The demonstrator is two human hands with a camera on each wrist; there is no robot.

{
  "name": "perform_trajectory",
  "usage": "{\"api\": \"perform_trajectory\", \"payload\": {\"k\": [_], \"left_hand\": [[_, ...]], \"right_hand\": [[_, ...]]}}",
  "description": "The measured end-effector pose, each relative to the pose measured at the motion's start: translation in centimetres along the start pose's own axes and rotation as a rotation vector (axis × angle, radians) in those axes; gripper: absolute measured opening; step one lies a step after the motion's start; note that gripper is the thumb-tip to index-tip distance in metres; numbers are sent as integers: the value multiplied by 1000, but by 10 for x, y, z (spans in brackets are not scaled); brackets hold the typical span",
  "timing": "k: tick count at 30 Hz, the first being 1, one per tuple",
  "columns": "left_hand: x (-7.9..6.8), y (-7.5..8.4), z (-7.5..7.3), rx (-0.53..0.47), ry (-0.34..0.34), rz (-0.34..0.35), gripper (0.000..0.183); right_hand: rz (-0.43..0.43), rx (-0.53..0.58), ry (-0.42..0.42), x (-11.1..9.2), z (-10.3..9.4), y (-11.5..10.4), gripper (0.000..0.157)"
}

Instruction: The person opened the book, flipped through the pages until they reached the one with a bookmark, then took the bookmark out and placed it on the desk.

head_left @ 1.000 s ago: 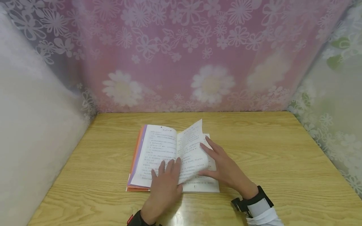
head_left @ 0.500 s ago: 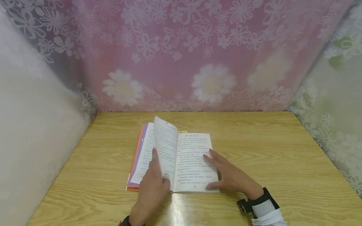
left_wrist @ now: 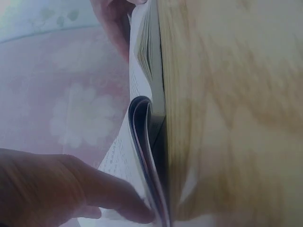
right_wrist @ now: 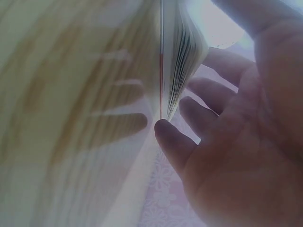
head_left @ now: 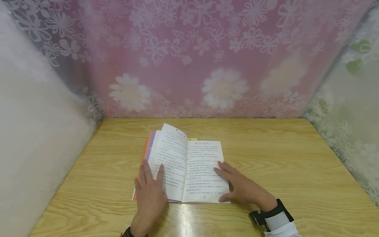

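An open book (head_left: 204,171) with printed white pages lies on the wooden table. Its orange and purple cover edges show at the left. On the left page my left hand (head_left: 151,191) rests with extended fingers. In the left wrist view, the left thumb (left_wrist: 118,196) lies by the lower edge of the curved left-hand pages (left_wrist: 142,127). My right hand (head_left: 242,186) is at the book's right edge, fingertips and thumb spread on the page margin. The right wrist view has its relaxed fingers (right_wrist: 208,116) along the side of the page stack (right_wrist: 182,52).
A small yellow tab (head_left: 193,139) sticks out beyond the book's top edge. The wooden table (head_left: 278,158) extends around it. A pink floral cloth (head_left: 177,65) hangs behind, with pale cloths at the left and right sides.
A leaf lifted from the right side has turned over to the left. My left hand has moved left and now rests on that leaf. The right hand has shifted slightly down the book's edge.
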State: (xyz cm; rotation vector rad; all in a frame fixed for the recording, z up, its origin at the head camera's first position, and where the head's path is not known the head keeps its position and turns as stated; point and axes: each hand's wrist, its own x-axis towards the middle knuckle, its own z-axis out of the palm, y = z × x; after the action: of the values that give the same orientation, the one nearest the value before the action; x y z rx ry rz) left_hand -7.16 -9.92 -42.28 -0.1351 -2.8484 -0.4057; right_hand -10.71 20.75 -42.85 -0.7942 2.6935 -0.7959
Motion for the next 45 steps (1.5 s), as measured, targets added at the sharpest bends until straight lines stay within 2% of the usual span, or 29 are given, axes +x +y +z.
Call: {"api": "perform_trajectory", "payload": {"k": [2,4,7,9,11,13,17,19,21,24,25,30,33,36,39,42,45], "left_hand": [[1,-1,0,47,11,36,69],[2,-2,1,16,1,86,68],[1,-2,3,-116,-102,154,77],[0,-1,4,-191,-197,171,84],[-1,0,4,-212,-255,169,86],[-2,0,4,-191,-248,176,79],[-1,5,4,-173,-155,194,49],[0,9,3,-162,-143,189,35],[1,16,3,-138,-160,171,42],[1,28,2,-70,-174,146,75],[2,32,2,-52,-173,139,81],[3,50,6,16,-146,112,86],[3,53,9,37,-149,85,83],[2,48,9,-12,-187,25,78],[-3,40,7,-110,-179,-46,78],[-5,31,3,-197,-89,-96,87],[-4,22,1,-283,18,-124,100]], "right_hand": [[-2,-4,0,0,0,-1,92],[-6,-9,0,0,-1,-1,90],[-6,-21,3,1,-1,-2,86],[-1,-29,12,1,0,-2,84],[3,-45,28,1,0,-3,81],[8,-66,53,2,1,-2,78],[10,-99,115,4,0,-1,73],[-4,-110,152,5,-1,-2,70],[-37,-130,190,7,-3,-2,67],[-104,-171,259,10,-6,-5,64],[-127,-181,284,12,-7,-6,64],[-222,-161,420,17,-12,-16,60],[-269,-117,466,19,-13,-22,65],[-270,-89,454,18,-13,-25,86],[-197,-74,381,15,-12,-25,111],[-93,-58,273,11,-11,-21,120],[-32,-49,171,8,-8,-14,115]]}}
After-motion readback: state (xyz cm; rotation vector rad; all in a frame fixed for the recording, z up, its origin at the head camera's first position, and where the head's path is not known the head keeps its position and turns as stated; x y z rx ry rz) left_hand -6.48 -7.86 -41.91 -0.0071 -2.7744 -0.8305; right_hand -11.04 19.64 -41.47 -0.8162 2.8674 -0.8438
